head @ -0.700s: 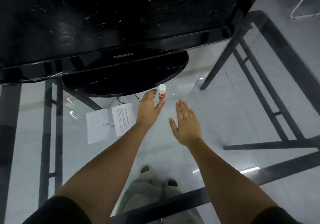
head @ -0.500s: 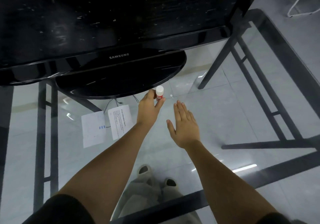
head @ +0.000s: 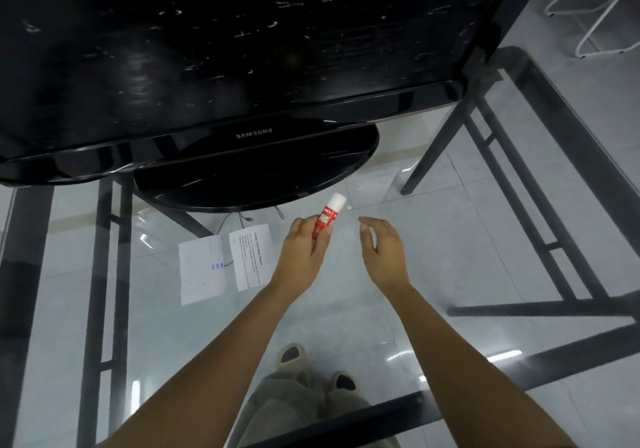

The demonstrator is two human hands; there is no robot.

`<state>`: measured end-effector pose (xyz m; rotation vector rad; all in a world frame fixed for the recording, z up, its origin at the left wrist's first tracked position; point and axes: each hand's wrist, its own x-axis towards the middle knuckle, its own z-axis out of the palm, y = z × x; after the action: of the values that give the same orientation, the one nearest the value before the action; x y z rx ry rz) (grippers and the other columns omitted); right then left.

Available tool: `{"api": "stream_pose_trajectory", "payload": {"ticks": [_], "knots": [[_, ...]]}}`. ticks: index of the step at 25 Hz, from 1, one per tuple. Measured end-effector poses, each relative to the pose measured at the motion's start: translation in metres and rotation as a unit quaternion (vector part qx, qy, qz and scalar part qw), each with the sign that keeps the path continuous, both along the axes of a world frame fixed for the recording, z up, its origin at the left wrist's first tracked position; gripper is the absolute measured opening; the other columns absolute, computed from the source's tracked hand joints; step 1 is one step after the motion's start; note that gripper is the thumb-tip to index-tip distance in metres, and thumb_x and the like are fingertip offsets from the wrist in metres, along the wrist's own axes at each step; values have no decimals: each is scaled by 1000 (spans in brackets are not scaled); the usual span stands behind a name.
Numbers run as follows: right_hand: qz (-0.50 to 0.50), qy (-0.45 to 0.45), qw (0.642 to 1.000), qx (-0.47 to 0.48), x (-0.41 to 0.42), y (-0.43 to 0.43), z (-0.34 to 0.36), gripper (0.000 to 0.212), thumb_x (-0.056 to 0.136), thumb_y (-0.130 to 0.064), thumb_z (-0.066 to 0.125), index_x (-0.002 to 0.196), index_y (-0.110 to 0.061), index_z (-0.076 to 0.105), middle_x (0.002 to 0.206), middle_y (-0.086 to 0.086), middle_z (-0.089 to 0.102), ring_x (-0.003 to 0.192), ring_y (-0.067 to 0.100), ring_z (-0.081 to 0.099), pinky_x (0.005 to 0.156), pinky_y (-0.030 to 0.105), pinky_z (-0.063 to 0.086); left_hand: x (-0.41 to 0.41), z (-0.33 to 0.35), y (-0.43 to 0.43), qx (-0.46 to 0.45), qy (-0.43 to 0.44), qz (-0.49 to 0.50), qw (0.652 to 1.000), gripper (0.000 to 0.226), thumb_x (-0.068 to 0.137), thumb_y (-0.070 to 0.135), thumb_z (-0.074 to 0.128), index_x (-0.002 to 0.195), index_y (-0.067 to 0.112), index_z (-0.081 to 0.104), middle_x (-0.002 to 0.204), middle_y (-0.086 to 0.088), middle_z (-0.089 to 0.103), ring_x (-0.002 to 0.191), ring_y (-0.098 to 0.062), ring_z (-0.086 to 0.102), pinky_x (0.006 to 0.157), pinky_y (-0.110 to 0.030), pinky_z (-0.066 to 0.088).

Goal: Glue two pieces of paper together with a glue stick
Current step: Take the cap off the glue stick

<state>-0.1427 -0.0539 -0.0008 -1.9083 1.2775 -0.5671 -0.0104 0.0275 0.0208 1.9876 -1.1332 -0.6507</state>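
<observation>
My left hand [head: 303,255] grips a red glue stick [head: 328,215] with a white cap, lifted off the glass table and tilted with the cap up and to the right. My right hand [head: 382,252] hovers just right of it, fingers loosely curled and holding nothing. Two white sheets of paper lie flat on the glass to the left of my left hand: one with small blue marks [head: 201,269], one with printed text [head: 250,256]. They lie side by side, a narrow gap between them.
A black Samsung monitor [head: 221,52] on an oval stand [head: 256,174] fills the back of the glass table [head: 450,239]. Black table frame bars run at left, right and front. My feet show through the glass. A white wire chair frame [head: 595,7] stands far right.
My left hand closed on the glue stick and lifted it, tilting it. My right hand's fingers went from flat to loosely curled and moved nearer the stick.
</observation>
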Motion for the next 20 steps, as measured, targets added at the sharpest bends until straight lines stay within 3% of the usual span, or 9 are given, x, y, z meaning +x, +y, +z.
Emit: {"api": "stream_pose_trajectory", "payload": {"ticks": [2,4,9,13,17,20], "knots": [[-35,-87,994,59,10,-9,24,29,99,-27,41,118,-14,59,111,0,65,105,14,58,85,8,39,-3,5,5,8,8,-27,1000,33,96,36,39,118,13,48,77,7,47,63,-8,47,53,-10,37],[-8,-135,983,124,17,-16,44,26,97,-36,44,113,-23,59,102,-9,64,100,11,60,83,12,43,-3,10,6,19,-7,-49,999,38,95,39,36,122,13,45,78,7,48,62,-6,47,52,-10,34],[80,-109,980,144,22,-25,63,25,90,-34,57,103,-15,67,95,0,68,92,17,64,85,26,52,1,18,4,16,-47,-71,996,41,96,39,35,127,14,42,94,4,50,79,-9,50,66,-19,36],[87,-94,978,163,27,-29,63,25,91,-35,56,100,-14,68,91,2,68,91,18,64,86,29,51,5,16,4,20,-48,-72,996,40,96,37,36,126,12,42,93,4,49,77,-10,50,63,-18,36],[-26,-102,984,146,28,-52,58,30,91,-40,54,111,-20,65,96,-6,65,94,14,61,75,13,43,18,8,20,56,-45,-50,996,37,97,36,35,125,13,43,93,3,50,74,-9,49,58,-17,33],[0,-59,994,94,27,-60,43,34,89,-29,61,121,-17,60,111,2,61,91,10,58,75,5,40,27,4,35,71,-39,-28,996,36,97,34,36,122,11,45,89,0,53,67,-7,49,54,-15,33]]}}
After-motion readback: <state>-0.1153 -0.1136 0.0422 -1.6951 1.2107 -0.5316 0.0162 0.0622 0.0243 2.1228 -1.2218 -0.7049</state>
